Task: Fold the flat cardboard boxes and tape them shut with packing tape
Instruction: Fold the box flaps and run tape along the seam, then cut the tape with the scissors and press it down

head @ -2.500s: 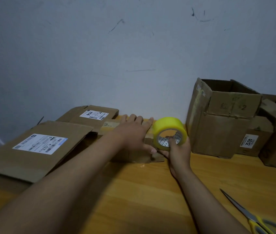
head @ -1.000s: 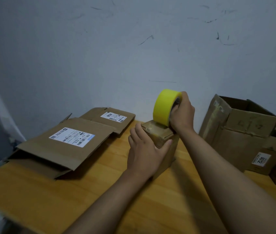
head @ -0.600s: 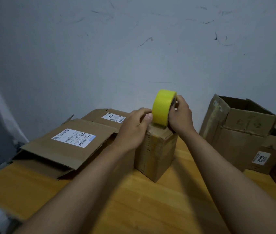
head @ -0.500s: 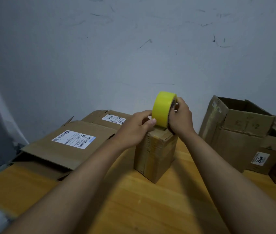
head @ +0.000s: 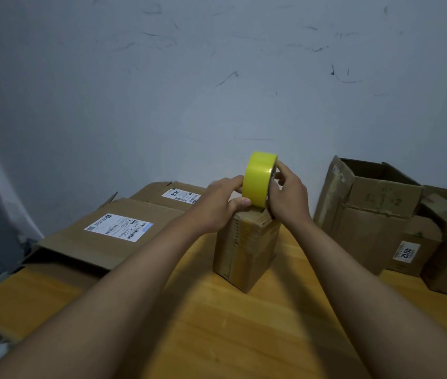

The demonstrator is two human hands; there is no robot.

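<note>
Wooden and honey-coloured, the table [head: 217, 337] fills the lower half of the view and is backed by a scuffed grey wall [head: 217, 77]. At the right, a large open carton [head: 367, 214] is stood against the wall, with smaller boxes crowded beside it, one marked by a white label reading 4012 [head: 405, 253]. At the left, a flattened box [head: 113, 236] with a white shipping label is laid on the table, and a second flat box [head: 173, 194], also labelled, is seen behind it, nearer the wall. Between these groups, near the table's middle, a small upright box [head: 244, 253] is stood on end, its near face wrapped in glossy clear tape. A yellow tape roll [head: 259, 179] is held on edge at the top of this small box. The right hand [head: 288, 196] is closed around the roll's far side, fingers reaching into its core. The left hand [head: 217, 206] is set against the roll's near side, thumb and forefinger pinched at its lower edge, apparently on the free end of the tape, though that strip is too faint to be made out
</note>
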